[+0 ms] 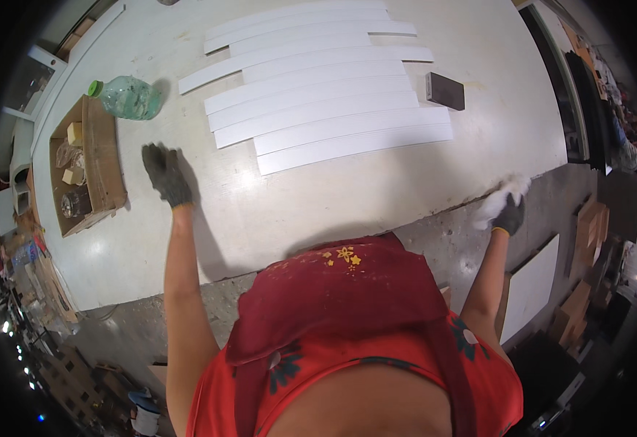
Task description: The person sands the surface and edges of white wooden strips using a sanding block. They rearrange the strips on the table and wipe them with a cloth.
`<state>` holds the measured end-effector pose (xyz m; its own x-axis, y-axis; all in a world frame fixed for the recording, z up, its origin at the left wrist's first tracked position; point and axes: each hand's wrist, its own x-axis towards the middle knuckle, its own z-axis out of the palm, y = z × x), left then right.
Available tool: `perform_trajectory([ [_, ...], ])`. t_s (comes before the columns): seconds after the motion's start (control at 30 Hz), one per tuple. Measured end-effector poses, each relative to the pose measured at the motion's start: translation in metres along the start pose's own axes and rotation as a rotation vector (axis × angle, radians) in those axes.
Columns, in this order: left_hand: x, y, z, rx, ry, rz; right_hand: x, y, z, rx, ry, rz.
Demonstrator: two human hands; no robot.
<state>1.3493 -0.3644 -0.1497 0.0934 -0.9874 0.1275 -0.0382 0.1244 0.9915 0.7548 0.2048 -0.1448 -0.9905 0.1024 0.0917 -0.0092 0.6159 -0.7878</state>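
My left hand (165,175), in a dark grey work glove, is stretched out over the white tabletop (209,211) with nothing in it. It is nearest to a cardboard box (105,160) and a clear green plastic bottle with a green cap (130,98). My right hand (509,216), gloved the same way, is closed on a white cloth (494,206) at the table's near right edge. Ahead of me, several flat white strips (318,95) lie side by side in staggered rows. A small dark brown block (445,92) sits just right of them.
Inside the cardboard box are pale yellow blocks (75,134) and a clear jar (76,204). The bottle lies on its side behind the box. Below the table edge on the right stand a white panel (531,288) and brown boards (588,233).
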Motion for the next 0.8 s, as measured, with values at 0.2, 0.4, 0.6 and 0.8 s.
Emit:
perform_trajectory([
  [0.2,-0.127,0.016,-0.001,0.115,-0.067,-0.05,-0.007,-0.03,-0.011,0.562,0.154,0.008],
  [0.4,-0.164,0.035,0.052,0.026,-0.227,-0.131,-0.049,-0.131,0.048,-0.508,-0.082,-0.432],
  [0.6,-0.168,0.053,0.078,0.154,-0.32,-0.286,-0.054,-0.13,0.098,-0.398,-0.347,-1.022],
  [0.8,-0.171,0.05,0.064,0.046,-0.333,-0.303,-0.097,-0.13,0.161,-0.196,-0.501,-0.668],
])
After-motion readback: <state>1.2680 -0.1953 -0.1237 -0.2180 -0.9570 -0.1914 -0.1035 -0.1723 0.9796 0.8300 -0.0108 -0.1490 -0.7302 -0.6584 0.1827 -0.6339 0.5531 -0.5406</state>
